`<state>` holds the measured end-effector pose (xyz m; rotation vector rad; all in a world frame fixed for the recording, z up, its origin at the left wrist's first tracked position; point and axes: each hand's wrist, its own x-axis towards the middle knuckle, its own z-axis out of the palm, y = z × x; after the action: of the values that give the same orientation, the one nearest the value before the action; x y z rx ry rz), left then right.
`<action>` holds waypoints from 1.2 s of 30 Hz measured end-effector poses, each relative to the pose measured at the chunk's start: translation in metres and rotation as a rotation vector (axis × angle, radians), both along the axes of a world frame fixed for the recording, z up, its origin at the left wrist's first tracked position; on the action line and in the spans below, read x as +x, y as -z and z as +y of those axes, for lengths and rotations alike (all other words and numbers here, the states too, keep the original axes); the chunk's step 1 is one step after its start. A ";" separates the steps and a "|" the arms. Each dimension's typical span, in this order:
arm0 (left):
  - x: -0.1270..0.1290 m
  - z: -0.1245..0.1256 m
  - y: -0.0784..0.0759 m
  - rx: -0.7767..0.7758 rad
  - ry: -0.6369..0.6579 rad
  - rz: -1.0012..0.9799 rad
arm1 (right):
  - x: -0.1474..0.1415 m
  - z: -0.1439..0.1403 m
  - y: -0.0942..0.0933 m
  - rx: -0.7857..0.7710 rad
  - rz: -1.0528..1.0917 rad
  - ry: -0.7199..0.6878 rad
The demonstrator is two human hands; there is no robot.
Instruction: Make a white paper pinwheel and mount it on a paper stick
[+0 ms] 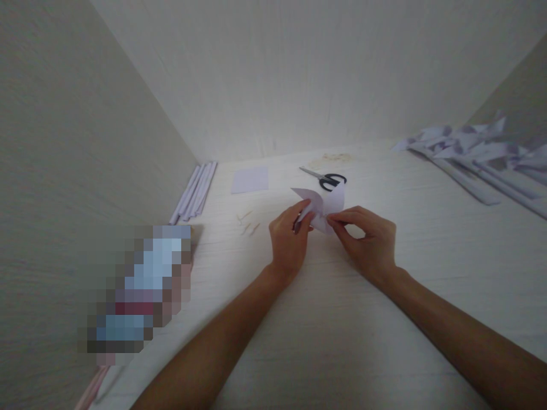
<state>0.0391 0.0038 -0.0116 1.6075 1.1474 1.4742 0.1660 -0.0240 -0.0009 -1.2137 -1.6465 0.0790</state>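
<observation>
Pale wood-grain table (pixel 384 319) fills the head view, boxed in by plain light walls on the left, far and right sides.

At the middle of that view, the left hand (pixel 288 239) and the right hand (pixel 367 239) meet over a folded piece of lilac paper (pixel 325 206). Both are closed in a pinch: the left grips the paper's lower left edge between thumb and fingers, the right nips its lower right corner with thumb and forefinger. The paper sits at twelve o'clock from both hands, touching each, its pointed flaps fanning away from the person toward eleven and one. Neither hand is clearly nearer.

Just beyond the paper, at twelve o'clock, lie black-handled scissors (pixel 327 179), apart from it, blades pointing toward ten. A flat lilac sheet (pixel 250 180) rests at eleven, and rolled paper sticks (pixel 195 191) lie along the left wall at ten. Small pale slivers (pixel 248 223) lie near the left hand at nine. Finished paper pieces on sticks (pixel 482 156) are heaped at two, well apart. Nothing stands between the hands and the paper.
</observation>
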 end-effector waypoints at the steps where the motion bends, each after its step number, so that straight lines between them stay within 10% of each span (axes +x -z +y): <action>1: 0.000 0.000 0.000 0.012 -0.001 0.005 | 0.000 0.000 0.000 -0.002 0.001 0.006; 12: 0.000 0.001 0.001 0.066 0.017 0.045 | -0.004 0.001 0.000 0.035 -0.041 0.030; 25: 0.001 0.008 -0.004 -0.264 0.216 -0.372 | 0.000 0.004 0.005 0.082 -0.065 0.047; 36: 0.002 0.010 -0.001 -0.337 0.359 -0.329 | 0.002 0.006 0.007 0.049 -0.105 0.033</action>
<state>0.0412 0.0143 -0.0104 1.2087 0.8170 1.1813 0.1680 -0.0180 -0.0078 -1.2250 -1.7080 -0.0465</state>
